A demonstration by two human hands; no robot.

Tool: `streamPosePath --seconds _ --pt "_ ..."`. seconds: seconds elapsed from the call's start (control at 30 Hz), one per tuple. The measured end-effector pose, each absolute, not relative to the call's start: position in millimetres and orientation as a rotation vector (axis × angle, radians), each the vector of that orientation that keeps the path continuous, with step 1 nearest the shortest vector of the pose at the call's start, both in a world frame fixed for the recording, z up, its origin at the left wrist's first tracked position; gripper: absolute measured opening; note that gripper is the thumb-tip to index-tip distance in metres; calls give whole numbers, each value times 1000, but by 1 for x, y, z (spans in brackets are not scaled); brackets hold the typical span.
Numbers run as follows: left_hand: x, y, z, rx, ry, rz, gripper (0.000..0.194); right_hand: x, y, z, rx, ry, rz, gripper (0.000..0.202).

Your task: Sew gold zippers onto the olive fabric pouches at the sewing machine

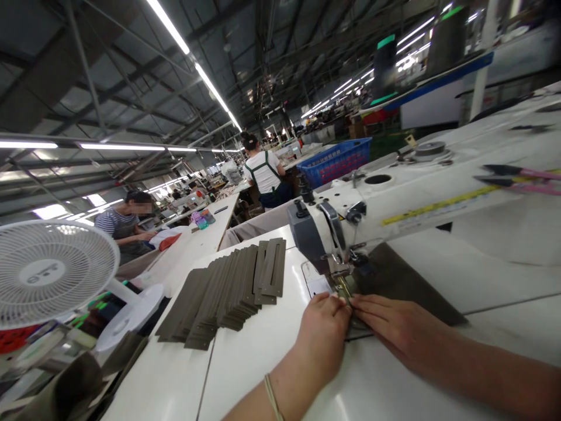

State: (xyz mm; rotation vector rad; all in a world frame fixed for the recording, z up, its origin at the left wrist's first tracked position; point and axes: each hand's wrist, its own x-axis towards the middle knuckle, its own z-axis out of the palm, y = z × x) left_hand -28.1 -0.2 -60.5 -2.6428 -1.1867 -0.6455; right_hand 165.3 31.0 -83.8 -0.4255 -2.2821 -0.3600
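Both hands are at the needle area of a white and grey sewing machine (313,234). My left hand (325,330), with a band on the wrist, has its fingers curled together at the front of the presser foot; what they pinch is too small to make out. Beside it, my right hand (397,324) lies with fingers stretched and close together, fingertips on the work near the foot. A dark olive fabric piece (405,283) spreads under the machine arm, behind my right hand. Left of the machine, overlapping olive pieces (236,286) lie fanned out on the white table (249,362).
A white fan (48,272) stands at the left, above dark fabric pieces (70,386). Pink-handled scissors (521,178) and a yellow tape measure (433,206) are on the machine. Beyond are a blue basket (335,161) and two people, one seated (120,222), one farther off (264,172).
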Motion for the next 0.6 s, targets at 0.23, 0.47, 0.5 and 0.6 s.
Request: streamPosePath --seconds 0.23,0.47,0.5,0.6 --pt "-29 2 -51 -2673 -1320 -546 35 165 49 -78 -492 -2324 -100 35" --pt "-16 -5 -57 -2515 -1493 -469 9 165 39 -70 -661 -2342 0 31" --pt "-15 -6 -60 -2512 -1468 -464 10 165 34 -75 -650 -2309 -97 35" --pt "-13 -11 -65 -2511 -1389 -503 14 167 23 -90 -603 -2242 -332 40"
